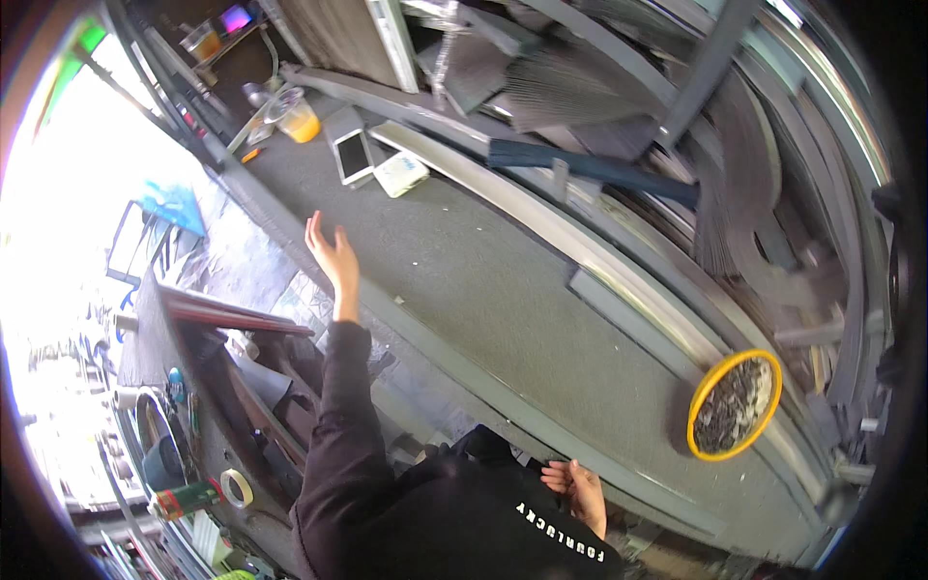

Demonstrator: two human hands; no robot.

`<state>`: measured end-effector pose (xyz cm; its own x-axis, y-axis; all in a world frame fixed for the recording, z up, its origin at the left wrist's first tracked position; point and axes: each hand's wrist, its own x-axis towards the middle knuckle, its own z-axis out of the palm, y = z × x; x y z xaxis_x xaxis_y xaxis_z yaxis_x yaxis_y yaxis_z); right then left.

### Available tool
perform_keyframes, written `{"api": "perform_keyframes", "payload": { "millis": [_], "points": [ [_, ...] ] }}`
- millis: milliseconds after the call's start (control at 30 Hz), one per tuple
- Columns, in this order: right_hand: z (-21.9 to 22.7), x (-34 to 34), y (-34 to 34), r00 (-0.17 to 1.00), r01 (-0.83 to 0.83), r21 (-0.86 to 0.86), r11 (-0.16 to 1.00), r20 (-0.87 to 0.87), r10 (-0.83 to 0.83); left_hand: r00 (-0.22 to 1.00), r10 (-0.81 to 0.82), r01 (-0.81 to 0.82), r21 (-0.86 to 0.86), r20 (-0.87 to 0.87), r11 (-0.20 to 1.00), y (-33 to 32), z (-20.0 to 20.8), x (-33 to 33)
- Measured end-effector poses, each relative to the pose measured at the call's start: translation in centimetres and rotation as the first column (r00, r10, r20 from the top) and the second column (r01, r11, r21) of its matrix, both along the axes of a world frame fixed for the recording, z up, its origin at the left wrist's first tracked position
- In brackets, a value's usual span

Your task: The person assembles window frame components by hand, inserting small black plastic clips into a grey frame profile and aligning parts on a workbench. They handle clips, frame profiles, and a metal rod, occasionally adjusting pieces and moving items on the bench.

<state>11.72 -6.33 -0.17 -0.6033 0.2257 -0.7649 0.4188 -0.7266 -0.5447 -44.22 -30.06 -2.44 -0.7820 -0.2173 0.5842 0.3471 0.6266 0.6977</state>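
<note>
My left hand [334, 259] is stretched out over the near edge of a long grey workbench [483, 280], fingers apart and nothing in them. Close to the front of my black top, my right hand [580, 493] hovers by the bench's near edge, its fingers loosely curled and apart, with no object visible in it. Beyond my left hand lie a white phone [354, 158] and a small pale notepad or packet [400, 175]. A clear plastic cup with orange liquid [298, 120] stands farther back.
At the bench's right end sits a yellow-rimmed bowl [692, 425] of small dark and pale pieces. Long strips and a dark blue bar [592, 172] line the far side, before stacked pleated grey material [590, 92]. At lower left, a cluttered stand holds a tape roll [236, 488].
</note>
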Motion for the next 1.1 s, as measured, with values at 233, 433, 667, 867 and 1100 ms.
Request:
{"api": "perform_keyframes", "payload": {
  "millis": [233,433,667,867,1100],
  "points": [
    [2.5,7.6,4.9,0.994,0.108,0.346,0.932,-0.019,-0.108,0.672,-0.715,0.73,-0.011,0.192,0.684,18.2,3.9,24.4],
    [4.9,19.9,10.1,0.94,0.333,0.534,0.777,-0.128,-0.315,-0.134,-0.923,0.987,-0.032,0.361,-0.156,24.7,4.3,46.0],
    [5.2,23.1,21.1,0.937,0.325,0.758,0.565,-0.175,-0.304,-0.273,-0.869,0.929,-0.122,0.413,-0.349,31.0,3.5,60.0],
    [3.7,13.0,28.1,0.964,0.258,0.961,-0.097,-0.249,0.093,-0.173,-0.874,0.906,-0.276,0.453,-0.322,34.9,1.0,70.0],
    [3.8,8.0,30.5,0.947,0.006,0.758,-0.652,0.206,0.248,0.098,-0.903,0.874,-0.471,0.418,-0.124,37.0,-0.7,71.9]
  ]
}}
